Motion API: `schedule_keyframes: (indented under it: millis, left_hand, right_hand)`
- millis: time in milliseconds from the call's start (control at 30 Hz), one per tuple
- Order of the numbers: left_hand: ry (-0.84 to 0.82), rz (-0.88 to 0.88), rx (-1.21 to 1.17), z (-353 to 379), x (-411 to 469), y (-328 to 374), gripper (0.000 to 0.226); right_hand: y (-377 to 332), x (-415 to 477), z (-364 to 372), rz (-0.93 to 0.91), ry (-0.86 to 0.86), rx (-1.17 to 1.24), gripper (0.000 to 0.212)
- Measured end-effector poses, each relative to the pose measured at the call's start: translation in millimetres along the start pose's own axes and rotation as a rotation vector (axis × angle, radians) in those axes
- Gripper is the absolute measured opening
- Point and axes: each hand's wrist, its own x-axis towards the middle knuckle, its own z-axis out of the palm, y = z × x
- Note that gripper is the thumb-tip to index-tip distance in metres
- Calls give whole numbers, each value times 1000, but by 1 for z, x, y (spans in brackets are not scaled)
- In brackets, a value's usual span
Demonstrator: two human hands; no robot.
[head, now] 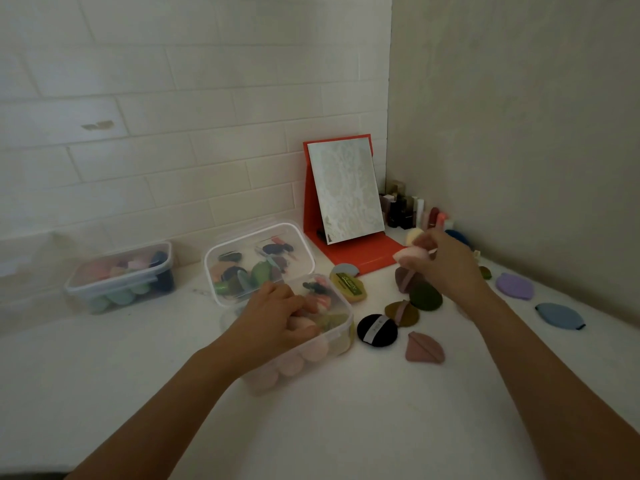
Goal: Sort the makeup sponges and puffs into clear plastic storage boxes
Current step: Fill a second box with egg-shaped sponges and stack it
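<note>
Mid-sort: a pink sponge is held clear of the open box.

The right grip [446, 263] pinches a pale pink sponge [412, 255] above the worktop [346, 410], in front of the red-framed mirror [344, 192]. The left grip [273, 315] is down in the open clear box [313, 363], fingers curled among pink sponges; whether it holds one cannot be told. The next move likely calls for carrying the sponge left over the box rim and letting go where the left grip leaves room. Loose puffs lie near, among them a black puff [376, 330]. Its white ribbon and a yellow-green label [348, 289] carry writing too small to read.
</note>
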Motion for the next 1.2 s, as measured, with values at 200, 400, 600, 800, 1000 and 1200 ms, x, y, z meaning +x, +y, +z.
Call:
schedule_keyframes:
  millis: [200, 400, 600, 800, 1000, 1200]
  left_hand:
    - [8, 27, -15, -1, 0, 3, 71]
    - [3, 17, 10, 1, -1, 1, 73]
    - [6, 15, -17, -1, -2, 3, 28]
    - [-6, 26, 5, 3, -1, 0, 28]
    - [-8, 29, 8, 4, -1, 0, 54]
    - [3, 26, 0, 3, 0, 1, 53]
  right_hand:
    - [-52, -7, 8, -308, -234, -28, 33]
    - [-106, -21, 22, -457, -626, -174, 30]
    - [-122, -20, 44, -490, -758, -441, 28]
    - [-113, -22, 69, -615, -688, -644, 25]
    - [-108, -19, 73, -767, -646, -719, 24]
    - [-111, -20, 73, -789, -596, -734, 15]
